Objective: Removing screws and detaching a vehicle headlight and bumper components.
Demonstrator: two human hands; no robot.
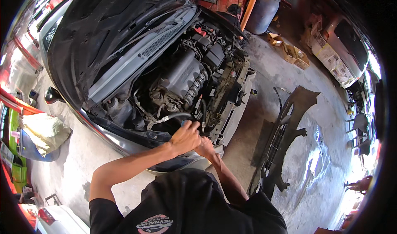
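Left hand (185,137) over black hose (178,116).

I see a car repair workshop; a car (124,68) stands with its hood (103,23) raised over the engine (182,77); a detached bumper (281,139) lies on stained concrete floor (269,68).

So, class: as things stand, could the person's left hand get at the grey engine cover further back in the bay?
Probably yes. The left hand is at the bay's front edge by a black hose, and the engine cover lies exposed under the raised bonnet, with nothing covering it.
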